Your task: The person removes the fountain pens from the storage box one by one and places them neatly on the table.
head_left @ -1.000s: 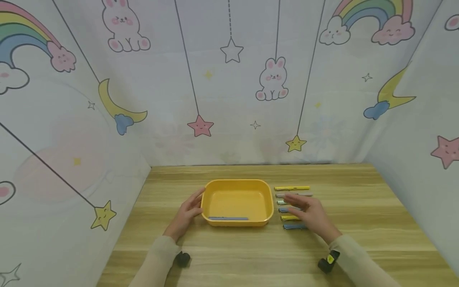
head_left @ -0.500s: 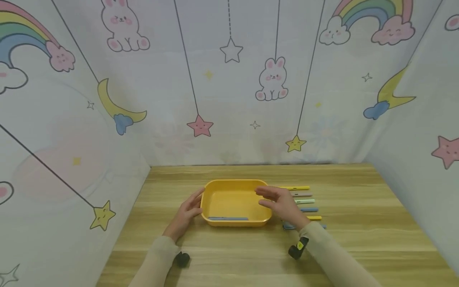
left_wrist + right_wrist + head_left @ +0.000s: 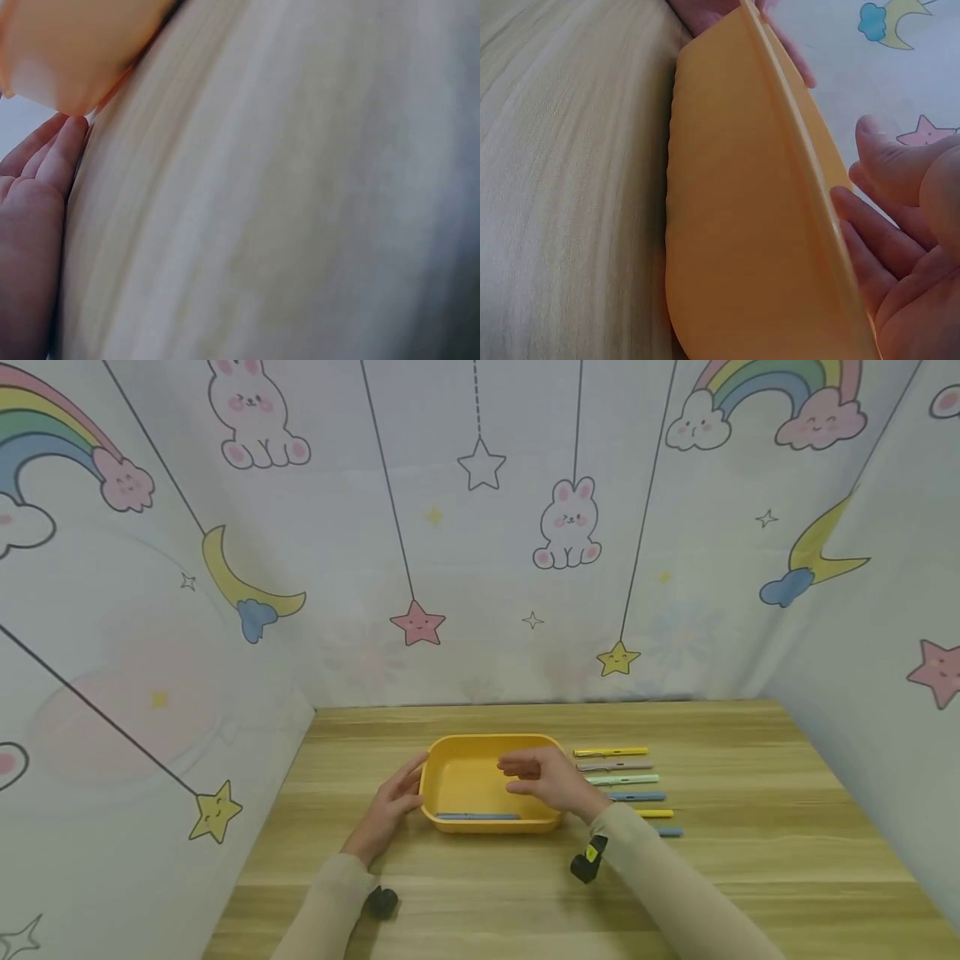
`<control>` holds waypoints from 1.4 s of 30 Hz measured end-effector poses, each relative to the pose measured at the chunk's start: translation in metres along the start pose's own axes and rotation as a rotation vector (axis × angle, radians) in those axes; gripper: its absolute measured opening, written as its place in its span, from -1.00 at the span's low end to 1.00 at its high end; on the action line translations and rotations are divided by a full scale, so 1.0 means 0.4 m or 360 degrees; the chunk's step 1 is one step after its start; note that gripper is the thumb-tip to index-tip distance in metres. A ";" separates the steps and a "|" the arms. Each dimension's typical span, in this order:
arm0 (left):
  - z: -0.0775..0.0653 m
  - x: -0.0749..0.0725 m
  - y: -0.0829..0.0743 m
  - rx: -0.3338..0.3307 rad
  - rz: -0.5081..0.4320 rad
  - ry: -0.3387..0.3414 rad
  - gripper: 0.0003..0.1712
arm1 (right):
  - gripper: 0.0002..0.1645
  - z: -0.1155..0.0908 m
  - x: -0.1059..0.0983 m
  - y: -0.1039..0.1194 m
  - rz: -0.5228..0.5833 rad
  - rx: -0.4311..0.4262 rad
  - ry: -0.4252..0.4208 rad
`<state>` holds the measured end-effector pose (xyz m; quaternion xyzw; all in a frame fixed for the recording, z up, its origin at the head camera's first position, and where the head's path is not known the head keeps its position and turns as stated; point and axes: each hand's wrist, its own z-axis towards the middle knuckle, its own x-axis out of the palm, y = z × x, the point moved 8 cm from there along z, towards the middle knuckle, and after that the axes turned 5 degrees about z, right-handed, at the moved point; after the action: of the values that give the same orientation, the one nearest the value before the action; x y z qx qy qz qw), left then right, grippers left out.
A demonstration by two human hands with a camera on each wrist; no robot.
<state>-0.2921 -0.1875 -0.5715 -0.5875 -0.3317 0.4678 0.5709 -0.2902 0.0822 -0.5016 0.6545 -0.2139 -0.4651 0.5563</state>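
A yellow rectangular tray (image 3: 495, 827) sits on the wooden table. One blue pen (image 3: 477, 817) lies inside it along the near wall. My left hand (image 3: 392, 806) rests with extended fingers against the tray's left side; in the left wrist view its fingertips meet the tray's outer wall. Above the tray's right half is my right hand (image 3: 551, 783), thumb apart from the fingers. The right wrist view shows that hand (image 3: 907, 232) beside the rim, nothing between thumb and fingers.
Right of the tray, several pens lie in a column: a yellow pen (image 3: 611, 752) farthest back, then a pinkish-grey pen (image 3: 618, 766), a mint green pen (image 3: 626, 780), a blue pen (image 3: 641, 797) and others partly behind the right forearm. A cartoon-printed curtain (image 3: 480, 568) encloses the table.
My right hand has moved left from above the pens to over the tray, uncovering the farther pens. My left hand stays at the tray's left side.
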 end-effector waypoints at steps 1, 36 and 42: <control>0.000 0.000 -0.001 -0.0003 0.0003 0.0001 -0.19 | -0.42 0.005 0.006 -0.002 -0.0010 -0.0002 0.0017; 0.001 0.001 0.000 0.0015 -0.0010 0.0002 -0.19 | -0.47 0.046 0.103 -0.026 -0.0238 0.0202 0.0285; 0.000 0.003 -0.004 0.0015 -0.0025 0.0011 -0.19 | -0.44 0.045 0.105 -0.020 -0.0296 0.0193 0.0289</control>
<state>-0.2914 -0.1862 -0.5703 -0.5838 -0.3322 0.4629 0.5784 -0.2875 0.0417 -0.5237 0.7433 -0.1288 -0.4398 0.4873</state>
